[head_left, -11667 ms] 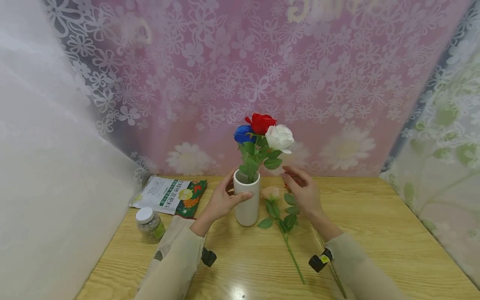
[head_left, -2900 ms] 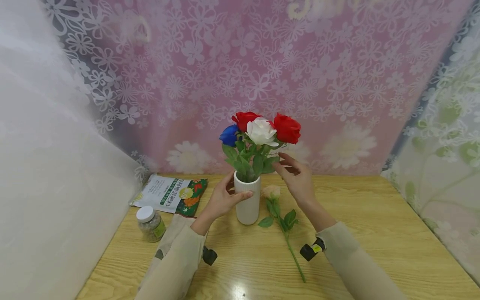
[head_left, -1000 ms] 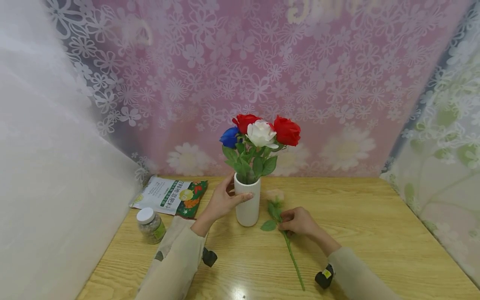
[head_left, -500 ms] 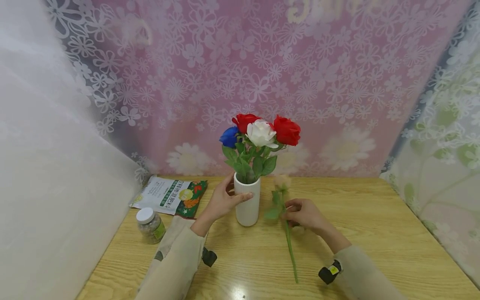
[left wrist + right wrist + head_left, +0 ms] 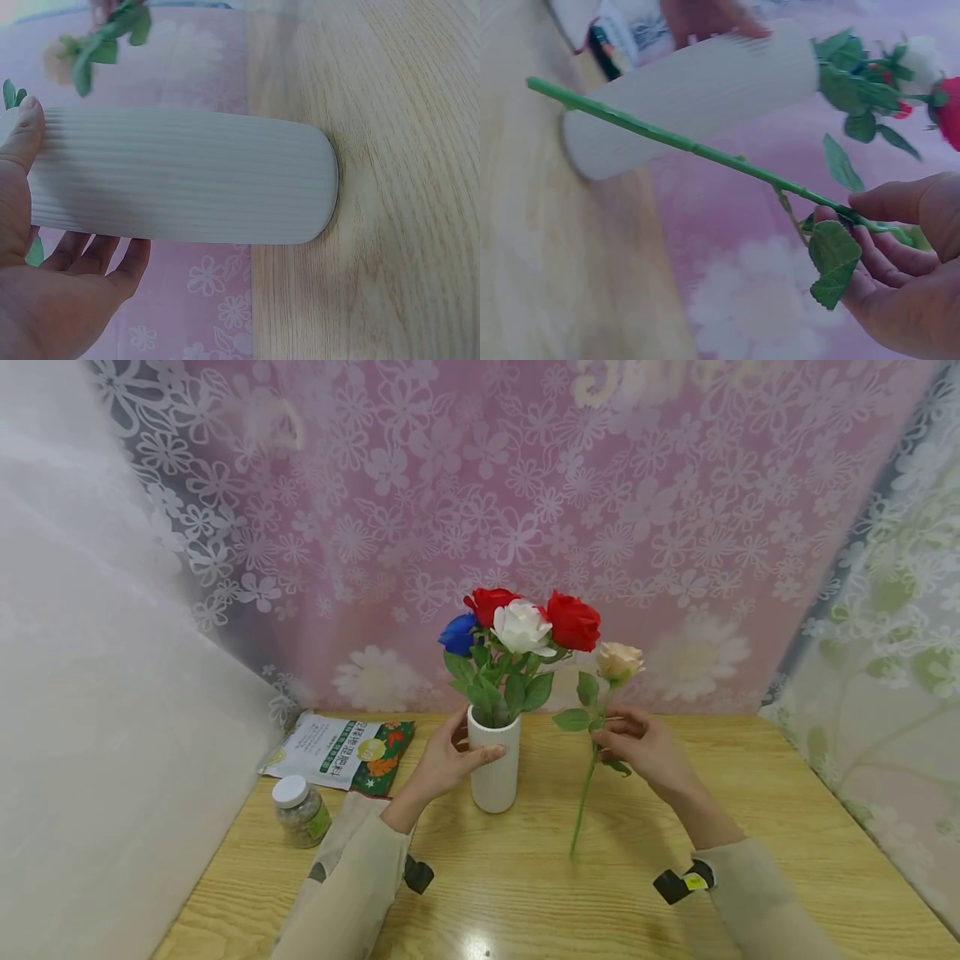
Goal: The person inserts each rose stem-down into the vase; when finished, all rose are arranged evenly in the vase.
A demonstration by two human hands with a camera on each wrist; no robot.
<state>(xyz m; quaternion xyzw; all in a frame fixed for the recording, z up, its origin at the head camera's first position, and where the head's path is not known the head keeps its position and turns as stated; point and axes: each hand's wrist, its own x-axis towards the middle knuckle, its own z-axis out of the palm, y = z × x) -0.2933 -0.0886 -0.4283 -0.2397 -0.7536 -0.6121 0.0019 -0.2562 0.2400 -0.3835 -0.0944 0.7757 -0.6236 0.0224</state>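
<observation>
A ribbed white vase (image 5: 495, 777) stands upright on the table, and my left hand (image 5: 444, 760) grips it near the rim, thumb across the front. In it are a blue rose (image 5: 458, 635), a white rose (image 5: 522, 627) and two red roses (image 5: 574, 621). To the right of the vase, my right hand (image 5: 647, 750) pinches a peach rose (image 5: 619, 662) by its green stem, bloom up. The stem (image 5: 667, 137) slants across the right wrist view, its cut end pointing away from the hand, in front of the vase. The left wrist view shows the vase base (image 5: 315, 184) on the wood.
At the left lie a fertilizer bag (image 5: 341, 750) and a clear jar (image 5: 302, 810) with a white lid. A greyish cloth (image 5: 352, 827) is partly under the left sleeve. A pink floral curtain (image 5: 420, 527) hangs behind the wooden table (image 5: 525, 893).
A second red rose has joined the vase since the oldest frame. My right hand has taken the peach rose off the table and raised it up and right. My left hand stays on the vase.
</observation>
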